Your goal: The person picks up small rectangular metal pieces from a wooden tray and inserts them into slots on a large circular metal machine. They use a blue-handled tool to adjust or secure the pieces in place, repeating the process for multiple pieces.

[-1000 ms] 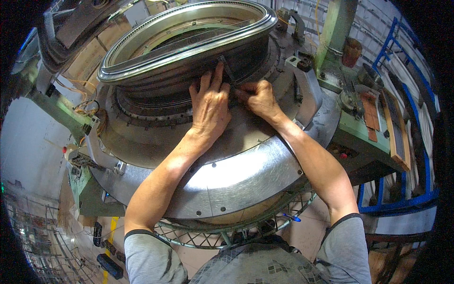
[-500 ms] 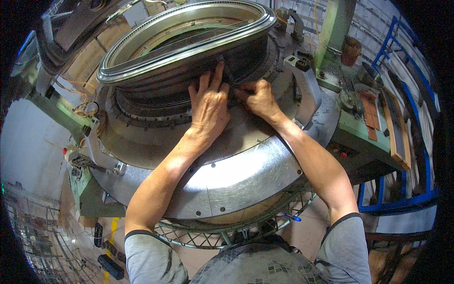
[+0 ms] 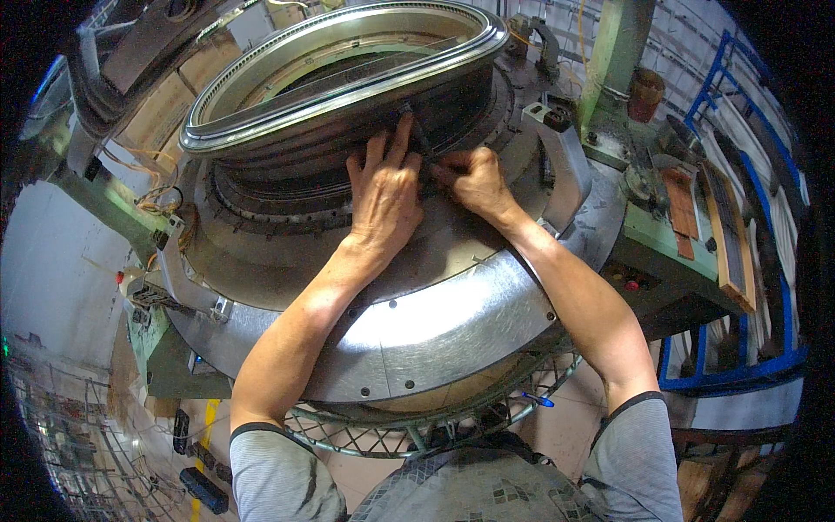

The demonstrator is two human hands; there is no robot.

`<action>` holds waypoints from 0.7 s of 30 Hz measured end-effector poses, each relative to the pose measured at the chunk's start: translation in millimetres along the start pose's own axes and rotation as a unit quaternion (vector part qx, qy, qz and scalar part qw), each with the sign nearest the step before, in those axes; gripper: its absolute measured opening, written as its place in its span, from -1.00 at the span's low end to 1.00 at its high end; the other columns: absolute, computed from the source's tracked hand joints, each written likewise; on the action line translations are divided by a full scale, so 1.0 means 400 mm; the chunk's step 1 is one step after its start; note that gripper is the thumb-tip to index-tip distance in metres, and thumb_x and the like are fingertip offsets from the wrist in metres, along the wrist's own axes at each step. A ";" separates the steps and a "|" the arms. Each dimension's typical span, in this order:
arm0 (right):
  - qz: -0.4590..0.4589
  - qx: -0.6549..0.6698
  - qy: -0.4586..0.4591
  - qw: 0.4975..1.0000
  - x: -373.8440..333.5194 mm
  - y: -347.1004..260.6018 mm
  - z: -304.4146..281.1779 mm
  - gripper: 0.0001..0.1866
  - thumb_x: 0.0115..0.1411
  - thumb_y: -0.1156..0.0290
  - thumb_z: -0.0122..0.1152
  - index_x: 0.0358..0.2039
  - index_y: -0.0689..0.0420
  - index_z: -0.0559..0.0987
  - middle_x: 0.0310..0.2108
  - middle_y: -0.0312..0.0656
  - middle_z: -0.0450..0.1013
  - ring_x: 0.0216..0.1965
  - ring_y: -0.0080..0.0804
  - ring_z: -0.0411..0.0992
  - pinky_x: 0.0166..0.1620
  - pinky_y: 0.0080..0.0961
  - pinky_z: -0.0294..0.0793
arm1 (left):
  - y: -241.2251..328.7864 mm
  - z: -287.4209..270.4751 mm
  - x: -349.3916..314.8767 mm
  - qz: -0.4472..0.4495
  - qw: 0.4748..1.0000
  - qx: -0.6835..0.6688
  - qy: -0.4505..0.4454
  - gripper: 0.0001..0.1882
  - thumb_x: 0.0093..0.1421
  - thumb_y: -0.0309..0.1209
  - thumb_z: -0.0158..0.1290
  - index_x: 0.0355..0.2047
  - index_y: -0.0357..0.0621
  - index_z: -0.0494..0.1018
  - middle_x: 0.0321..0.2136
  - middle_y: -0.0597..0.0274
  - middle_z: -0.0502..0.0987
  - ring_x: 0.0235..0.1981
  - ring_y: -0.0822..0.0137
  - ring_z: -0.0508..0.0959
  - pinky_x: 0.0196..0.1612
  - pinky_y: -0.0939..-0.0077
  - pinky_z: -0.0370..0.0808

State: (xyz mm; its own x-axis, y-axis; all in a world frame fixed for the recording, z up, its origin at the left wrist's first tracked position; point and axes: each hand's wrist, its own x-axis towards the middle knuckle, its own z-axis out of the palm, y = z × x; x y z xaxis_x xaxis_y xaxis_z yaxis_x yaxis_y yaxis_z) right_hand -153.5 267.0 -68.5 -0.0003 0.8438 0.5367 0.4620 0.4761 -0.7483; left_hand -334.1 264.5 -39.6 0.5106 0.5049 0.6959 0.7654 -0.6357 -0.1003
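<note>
A large circular machine drum (image 3: 287,165) with a bright metal rim (image 3: 348,89) stands above a broad metal ring table (image 3: 452,304). My left hand (image 3: 385,187) lies against the drum's dark lower wall, its fingers spread and the index finger stretched up to a small fitting on the wall. Beside it, my right hand (image 3: 477,178) is closed in a pinch around a thin dark piece close to the wall. The kind of that piece is too small and dark to make out. A small thin metal piece (image 3: 481,259) lies on the ring below my right hand.
Curved metal brackets (image 3: 564,170) rise at the ring's right and left sides. At right, a green ledge carries a rusty can (image 3: 645,94) and a wood-edged board (image 3: 729,235). A blue rack (image 3: 739,370) stands beyond. A lattice hoop (image 3: 374,442) runs below the ring.
</note>
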 end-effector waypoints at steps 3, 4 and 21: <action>0.009 -0.005 0.002 1.000 0.001 -0.001 0.000 -0.81 0.15 0.37 0.33 -0.37 0.26 0.71 -0.54 -0.15 0.61 -0.50 -0.57 0.48 -0.36 -0.48 0.49 | 0.001 0.001 -0.001 -0.007 1.000 0.003 -0.015 -0.57 -0.30 -0.53 0.29 -0.29 -0.23 0.54 0.39 0.11 0.17 0.25 -0.05 0.25 0.04 -0.19 0.35; 0.019 -0.010 0.000 1.000 0.001 -0.001 0.000 -0.81 0.15 0.37 0.33 -0.37 0.26 0.71 -0.54 -0.15 0.61 -0.50 -0.57 0.48 -0.36 -0.48 0.49 | 0.000 0.001 0.000 -0.006 1.000 0.003 -0.015 -0.57 -0.30 -0.53 0.29 -0.29 -0.23 0.54 0.39 0.11 0.17 0.25 -0.05 0.25 0.04 -0.19 0.35; 0.008 0.005 -0.001 1.000 -0.001 0.003 0.000 -0.81 0.16 0.37 0.34 -0.38 0.27 0.71 -0.62 -0.24 0.54 -0.54 -0.62 0.39 -0.42 -0.49 0.44 | -0.008 -0.003 0.004 0.004 1.000 -0.010 -0.016 -0.64 -0.23 -0.54 0.23 -0.31 -0.24 0.55 0.39 0.08 0.17 0.27 -0.07 0.24 0.07 -0.19 0.32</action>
State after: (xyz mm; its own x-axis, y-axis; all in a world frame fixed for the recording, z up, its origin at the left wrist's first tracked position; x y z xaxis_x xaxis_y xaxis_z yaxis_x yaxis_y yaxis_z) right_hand -153.0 267.1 -69.6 0.0044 0.8517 0.5240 0.4527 0.4655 -0.7605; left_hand -336.3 266.8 -37.5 0.5295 0.5186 0.6714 0.7538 -0.6507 -0.0919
